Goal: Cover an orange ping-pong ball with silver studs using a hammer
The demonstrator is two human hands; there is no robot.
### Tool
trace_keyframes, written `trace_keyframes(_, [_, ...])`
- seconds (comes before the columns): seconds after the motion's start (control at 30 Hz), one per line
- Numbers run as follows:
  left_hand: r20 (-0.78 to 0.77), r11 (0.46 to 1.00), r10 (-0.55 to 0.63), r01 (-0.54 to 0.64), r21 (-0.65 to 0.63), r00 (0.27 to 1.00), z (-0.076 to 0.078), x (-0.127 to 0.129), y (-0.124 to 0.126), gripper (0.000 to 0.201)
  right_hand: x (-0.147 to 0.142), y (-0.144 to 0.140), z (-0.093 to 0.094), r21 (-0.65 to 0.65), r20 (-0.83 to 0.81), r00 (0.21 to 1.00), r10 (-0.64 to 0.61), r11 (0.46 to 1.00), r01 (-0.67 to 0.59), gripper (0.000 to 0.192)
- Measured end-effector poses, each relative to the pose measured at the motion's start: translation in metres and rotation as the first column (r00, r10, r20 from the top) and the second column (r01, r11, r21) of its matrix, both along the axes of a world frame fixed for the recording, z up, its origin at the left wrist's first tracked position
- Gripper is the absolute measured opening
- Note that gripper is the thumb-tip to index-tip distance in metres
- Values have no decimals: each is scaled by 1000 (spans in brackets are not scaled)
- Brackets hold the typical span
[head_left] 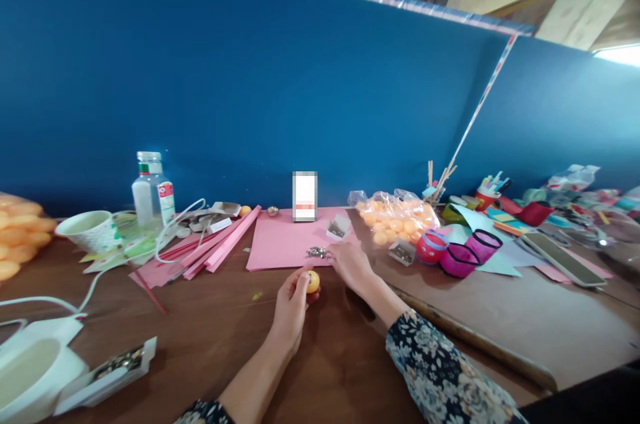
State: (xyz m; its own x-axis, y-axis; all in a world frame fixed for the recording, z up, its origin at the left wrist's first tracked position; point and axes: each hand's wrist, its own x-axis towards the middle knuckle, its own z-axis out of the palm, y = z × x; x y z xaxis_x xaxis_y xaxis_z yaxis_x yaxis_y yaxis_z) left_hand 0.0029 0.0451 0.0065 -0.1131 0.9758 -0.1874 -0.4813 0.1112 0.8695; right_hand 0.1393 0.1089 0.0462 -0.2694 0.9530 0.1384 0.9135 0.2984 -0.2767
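Holding ball (314, 282) over worktop (325, 357) in left grip (293, 297), closed round it, partly hiding it. Reaching with right grip (351, 265) beside metal bits (315, 252) on pink paper (275, 237); impossible to tell how wide, or whether pinching any.

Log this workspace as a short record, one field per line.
Left hand: holding a yellow-orange ball
Right hand: beside small metal pieces; contact unclear
Under the pieces: pink paper
Right of the paper: clear bag of orange balls
Left side: clear bottle, patterned cup
Surface: brown table
Backdrop: blue panel
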Motion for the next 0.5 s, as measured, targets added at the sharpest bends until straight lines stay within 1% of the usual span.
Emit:
trace_keyframes(0.1, [-12, 1000, -11, 11, 20, 1000, -2, -1, 0, 43, -1, 7, -6, -12, 9, 1000, -18, 1000, 18, 17])
trace_keyframes(0.23, [-44, 1000, -16, 17, 20, 999, -3, -1, 0, 43, 2, 13, -12, -12, -36, 999, -30, 999, 29, 16])
trace_keyframes(0.37, [-29, 1000, -12, 13, 26, 1000, -1, 0, 0, 42, 5, 14, -13, 9, -133, 991, -6, 1000, 7, 14])
trace_keyframes(0.47, [-6, 1000, -7, 7, 16, 1000, -1, 0, 0, 41, 4, 7, -10, 38, -217, 976, 35, 999, -28, 13])
trace_keyframes(0.5, [1, 1000, -5, 5, 14, 1000, -1, 0, 1, 41, 4, 3, -9, 48, -270, 961, 61, 998, -50, 12])
